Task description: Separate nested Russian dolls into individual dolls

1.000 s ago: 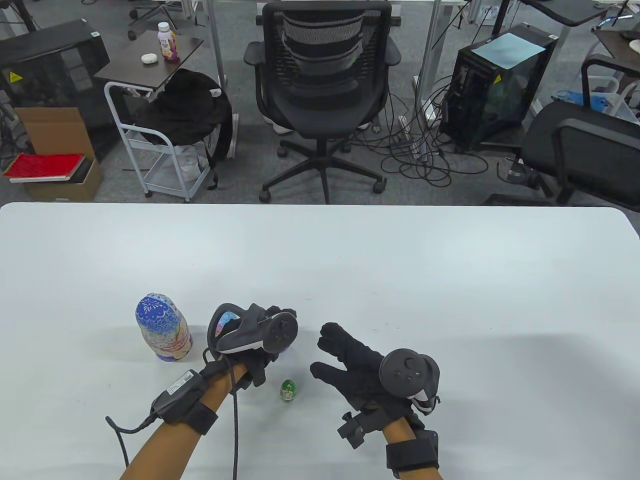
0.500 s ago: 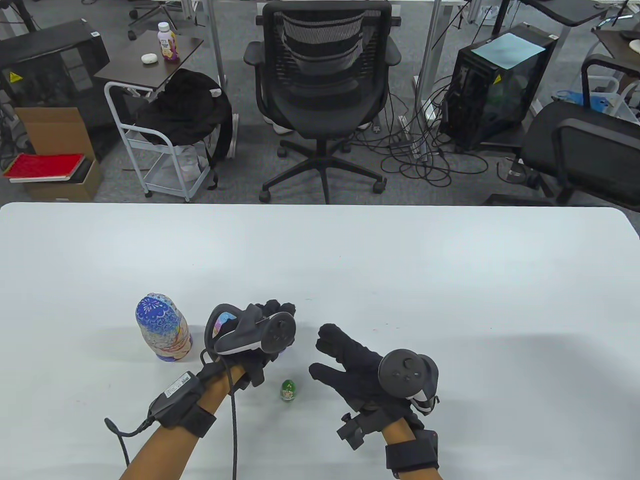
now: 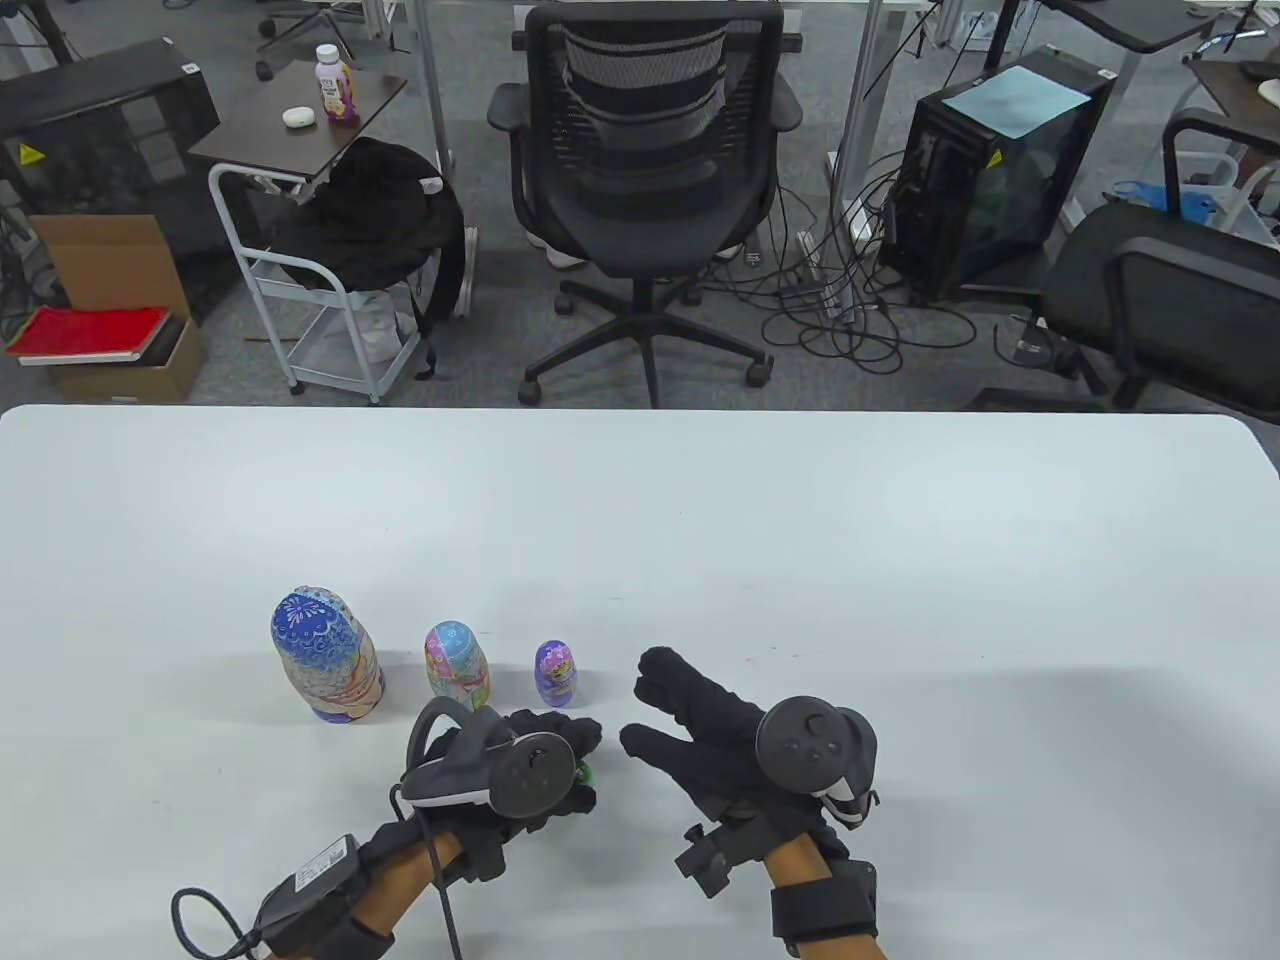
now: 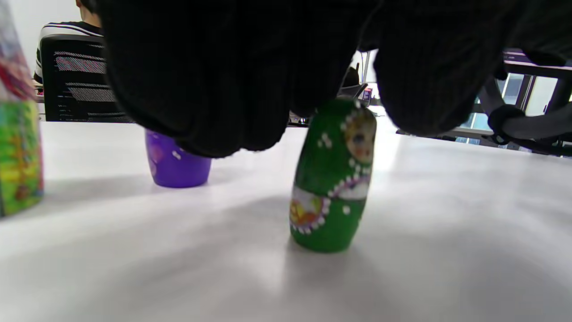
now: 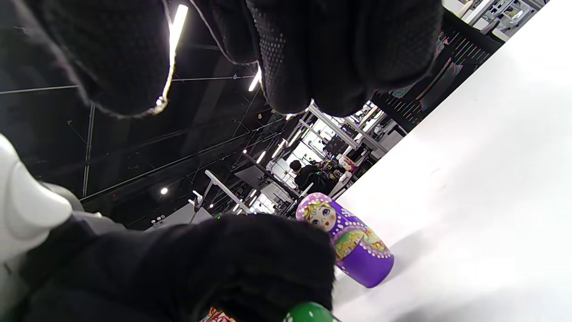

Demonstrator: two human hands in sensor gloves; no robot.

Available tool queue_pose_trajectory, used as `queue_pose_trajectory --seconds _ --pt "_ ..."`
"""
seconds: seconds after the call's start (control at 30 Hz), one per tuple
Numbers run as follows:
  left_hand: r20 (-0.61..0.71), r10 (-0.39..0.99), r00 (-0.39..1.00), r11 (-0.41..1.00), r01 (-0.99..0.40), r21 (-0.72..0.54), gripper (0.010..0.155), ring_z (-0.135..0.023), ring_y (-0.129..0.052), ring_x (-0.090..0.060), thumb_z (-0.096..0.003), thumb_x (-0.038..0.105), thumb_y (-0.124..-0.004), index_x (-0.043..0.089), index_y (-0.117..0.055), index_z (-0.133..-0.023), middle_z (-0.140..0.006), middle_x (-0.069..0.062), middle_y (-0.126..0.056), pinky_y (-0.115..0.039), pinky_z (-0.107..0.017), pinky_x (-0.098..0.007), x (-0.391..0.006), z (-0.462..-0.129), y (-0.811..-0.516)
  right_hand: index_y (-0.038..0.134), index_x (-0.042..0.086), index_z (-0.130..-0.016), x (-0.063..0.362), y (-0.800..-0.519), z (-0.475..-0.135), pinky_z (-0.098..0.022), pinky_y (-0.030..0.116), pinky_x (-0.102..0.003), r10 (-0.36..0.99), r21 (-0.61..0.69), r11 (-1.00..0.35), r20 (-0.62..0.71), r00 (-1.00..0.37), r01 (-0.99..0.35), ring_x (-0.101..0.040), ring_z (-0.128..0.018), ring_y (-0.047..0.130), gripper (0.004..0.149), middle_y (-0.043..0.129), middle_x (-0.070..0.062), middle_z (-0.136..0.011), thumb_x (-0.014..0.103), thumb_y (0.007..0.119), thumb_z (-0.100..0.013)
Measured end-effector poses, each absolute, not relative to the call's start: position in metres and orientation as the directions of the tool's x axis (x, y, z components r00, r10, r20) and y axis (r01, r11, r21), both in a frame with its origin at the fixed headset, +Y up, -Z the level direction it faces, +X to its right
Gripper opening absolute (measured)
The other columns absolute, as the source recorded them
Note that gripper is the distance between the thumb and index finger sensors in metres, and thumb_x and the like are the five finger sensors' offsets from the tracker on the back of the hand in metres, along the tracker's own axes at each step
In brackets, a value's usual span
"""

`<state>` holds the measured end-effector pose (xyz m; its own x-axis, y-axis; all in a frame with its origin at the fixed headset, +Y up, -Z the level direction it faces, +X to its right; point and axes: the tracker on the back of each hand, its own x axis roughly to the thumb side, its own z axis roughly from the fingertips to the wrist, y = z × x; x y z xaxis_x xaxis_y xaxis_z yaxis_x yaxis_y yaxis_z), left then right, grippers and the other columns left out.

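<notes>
- Left hand down over green doll, near the tabletop's front edge, a little left of centre; doll almost hidden under the fingers in the table view.
- Left wrist view: doll upright, long axis vertical, base on the tabletop; gloved fingers curled over its top, thumb on the far side. Actual pinch: cannot tell.
- Right hand just right of the doll, fingers spread and relaxed, holding nothing; slightly farther from the doll than the left.
- Row of three behind, toward the far edge: big blue doll leftmost, middle pastel doll, small purple doll, all upright, apart from each other.
- Purple doll nearest the green one, directly behind it; a lift toward the row would need care not to clip it.
- Judgement: green doll likely the last to be lined up, gap right of the purple one open.
</notes>
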<state>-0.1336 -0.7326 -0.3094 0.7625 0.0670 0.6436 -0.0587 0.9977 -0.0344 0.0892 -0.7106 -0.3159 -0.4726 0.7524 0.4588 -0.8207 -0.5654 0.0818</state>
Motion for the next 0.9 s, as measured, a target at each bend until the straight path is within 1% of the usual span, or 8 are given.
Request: queue_pose_trajectory --seconds 0.07,0.17,0.3,0.47,0.57,0.73,0.8,0.9 --pt "0.648 0.045 0.76 0.999 -0.041 -0.021 0.058 -0.069 -0.102 -0.032 -0.0497 0.048 -0.086 0.017 -0.077 -0.098 -0.089 -0.012 -0.094 -0.09 -0.05 -0.04 -0.13 -0.308 -0.737 0.061 0.009 -0.106 0.089 -0.712 -0.317 -0.057 0.077 -0.053 0.751 0.084 -0.571 0.455 -0.478 -0.817 -0.044 -0.078 0.089 0.079 0.088 -0.024 -0.091 0.049 0.088 -0.044" --pt "0.645 0.02 0.764 0.999 -0.04 0.017 0.056 -0.067 -0.104 -0.03 -0.0496 0.047 -0.085 0.018 -0.078 -0.096 -0.087 -0.011 -0.095 -0.092 -0.049 -0.037 -0.131 -0.309 -0.734 0.061 0.009 -0.106 0.089 -0.711 -0.317 -0.057 0.077 -0.053 0.751 0.087 -0.574 0.452 -0.482 -0.814 -0.045 -0.078 0.088 0.079 0.087 -0.024 -0.091 0.049 0.088 -0.044" --pt "0.609 0.213 0.764 0.967 -0.256 -0.018 0.056 -0.067 -0.104 -0.03 -0.0496 0.046 -0.086 0.017 -0.079 -0.097 -0.087 -0.012 -0.095 -0.092 -0.049 -0.038 -0.149 -0.312 -0.715 0.062 0.01 -0.106 0.098 -0.699 -0.319 -0.058 0.076 -0.053 0.721 0.053 -0.602 0.465 -0.514 -0.797 -0.045 -0.079 0.088 0.078 0.088 -0.024 -0.091 0.048 0.089 -0.043" --pt "0.623 0.358 0.695 0.892 -0.452 -0.008 0.056 -0.068 -0.104 -0.029 -0.0488 0.045 -0.088 0.018 -0.079 -0.097 -0.088 -0.011 -0.095 -0.092 -0.05 -0.037 -0.166 -0.312 -0.691 0.063 0.011 -0.105 0.12 -0.698 -0.327 -0.058 0.077 -0.053 0.699 0.04 -0.645 0.433 -0.568 -0.763 -0.044 -0.078 0.089 0.077 0.089 -0.023 -0.09 0.048 0.089 -0.043" --pt "0.63 0.472 0.616 0.815 -0.578 -0.045 0.056 -0.067 -0.104 -0.029 -0.0485 0.045 -0.089 0.018 -0.079 -0.097 -0.087 -0.012 -0.095 -0.092 -0.049 -0.036 -0.17 -0.312 -0.682 0.064 0.01 -0.105 0.119 -0.712 -0.33 -0.057 0.078 -0.053 0.735 0.106 -0.619 0.426 -0.527 -0.778 -0.044 -0.078 0.089 0.077 0.089 -0.023 -0.09 0.048 0.089 -0.043" --pt "0.658 0.485 0.577 0.797 -0.601 -0.061 0.055 -0.067 -0.104 -0.029 -0.049 0.045 -0.088 0.017 -0.08 -0.096 -0.087 -0.012 -0.096 -0.093 -0.049 -0.036 -0.166 -0.305 -0.678 0.064 0.009 -0.105 0.093 -0.729 -0.324 -0.057 0.077 -0.053 0.831 0.347 -0.528 0.397 -0.389 -0.775 -0.045 -0.077 0.089 0.077 0.089 -0.024 -0.09 0.046 0.09 -0.043" --pt "0.669 0.48 0.568 0.802 -0.592 -0.073 0.055 -0.067 -0.104 -0.03 -0.0496 0.043 -0.088 0.017 -0.08 -0.097 -0.087 -0.013 -0.096 -0.092 -0.049 -0.036 -0.163 -0.302 -0.679 0.064 0.009 -0.105 0.085 -0.73 -0.32 -0.056 0.078 -0.053 0.836 0.371 -0.522 0.403 -0.374 -0.768 -0.044 -0.077 0.09 0.077 0.089 -0.023 -0.089 0.046 0.09 -0.042" --pt "0.69 0.451 0.566 0.806 -0.59 -0.043 0.054 -0.067 -0.104 -0.03 -0.0499 0.042 -0.088 0.016 -0.079 -0.097 -0.087 -0.014 -0.095 -0.093 -0.049 -0.037 -0.158 -0.297 -0.678 0.066 0.009 -0.104 0.073 -0.733 -0.314 -0.056 0.079 -0.052 0.812 0.386 -0.561 0.43 -0.395 -0.733 -0.043 -0.076 0.091 0.076 0.09 -0.023 -0.088 0.046 0.09 -0.042"
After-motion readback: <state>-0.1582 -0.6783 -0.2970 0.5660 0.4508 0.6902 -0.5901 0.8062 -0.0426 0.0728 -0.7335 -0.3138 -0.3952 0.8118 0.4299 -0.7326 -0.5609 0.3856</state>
